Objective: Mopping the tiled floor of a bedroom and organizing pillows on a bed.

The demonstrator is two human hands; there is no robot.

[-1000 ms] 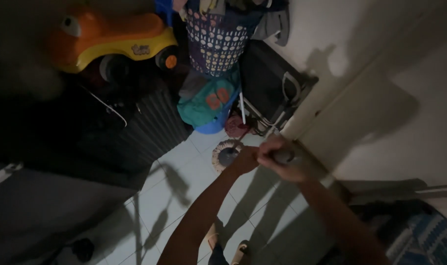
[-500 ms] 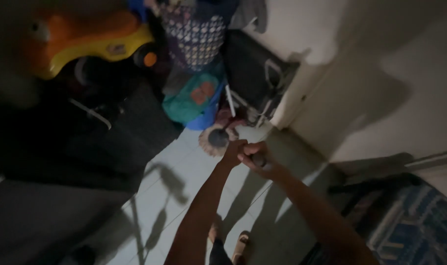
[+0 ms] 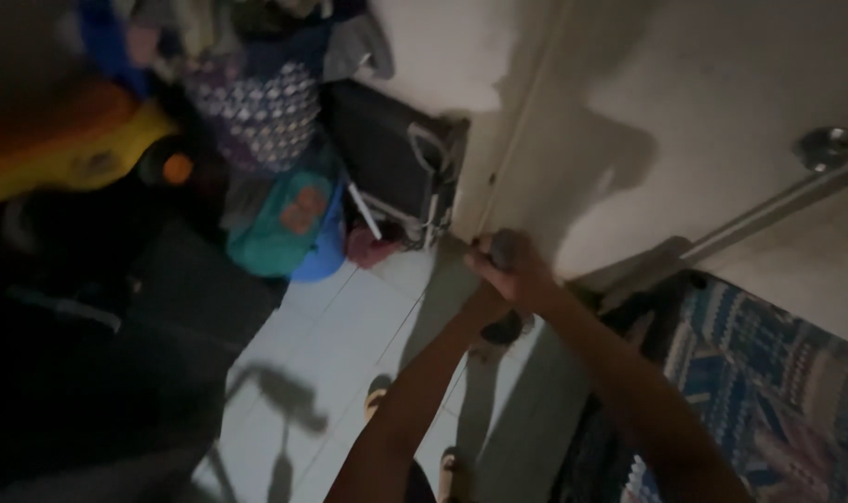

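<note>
Both hands are wrapped round a slim mop handle: right hand (image 3: 515,270) on its rounded grey top, left hand (image 3: 484,303) just below. The mop head (image 3: 504,328) rests on glossy pale floor tiles (image 3: 340,335) beside the door edge (image 3: 498,168).

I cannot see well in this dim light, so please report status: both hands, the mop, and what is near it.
Right hand shut on mop handle. Left hand just below it, grip unclear. Mop head hidden. Teal bag and laundry basket crowd the corner.
</note>
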